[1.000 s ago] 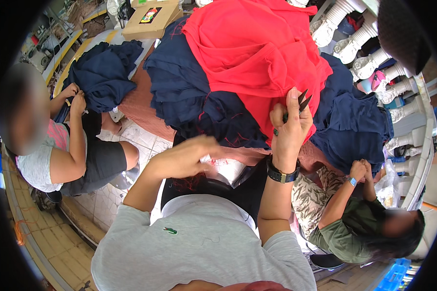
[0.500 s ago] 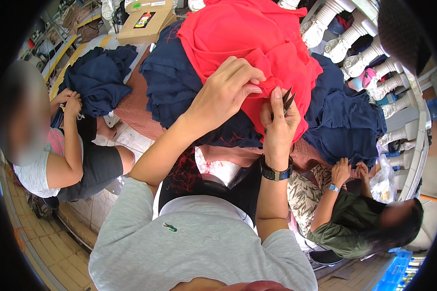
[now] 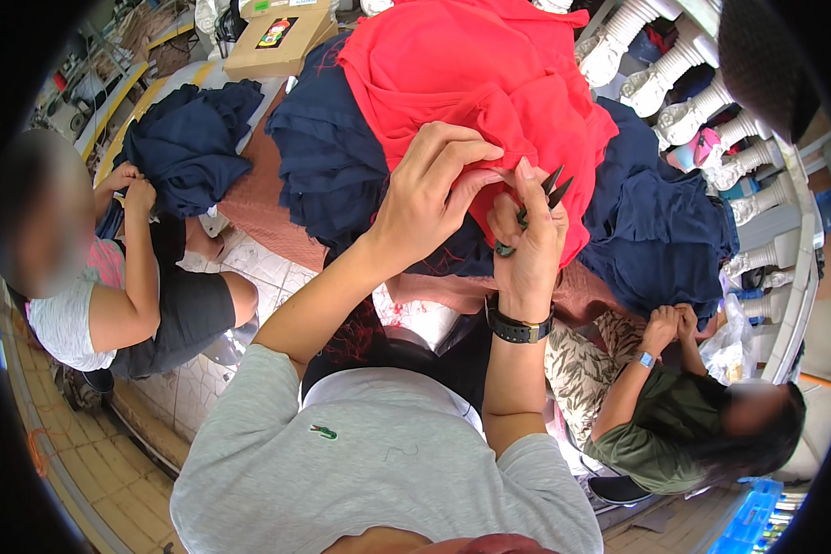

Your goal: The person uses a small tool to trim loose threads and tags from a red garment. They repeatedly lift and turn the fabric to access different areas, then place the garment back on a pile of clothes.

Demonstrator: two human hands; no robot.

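A red cloth (image 3: 471, 74) lies heaped in front of me on a stack of navy cloth (image 3: 319, 152). My left hand (image 3: 425, 194) pinches the red cloth's near edge between thumb and fingers. Close beside it, my right hand (image 3: 534, 240) is wrapped round a pair of thread snips (image 3: 554, 187). Their dark blades point up and away, slightly parted, and the handle is mostly hidden in the palm. The right thumb reaches up to the same edge of red cloth, near the left fingertips.
More navy cloth lies at the right (image 3: 651, 226) and far left (image 3: 194, 138). A cardboard box (image 3: 282, 42) stands at the back left. White balusters (image 3: 679, 115) line the right side. Co-workers sit at either side, their hands on navy cloth. Red thread scraps (image 3: 346, 332) lie near my lap.
My left hand has turned slightly and lowered at the red cloth's edge. The right hand has shifted a little, showing more of the snips' handle. Both hands keep their hold.
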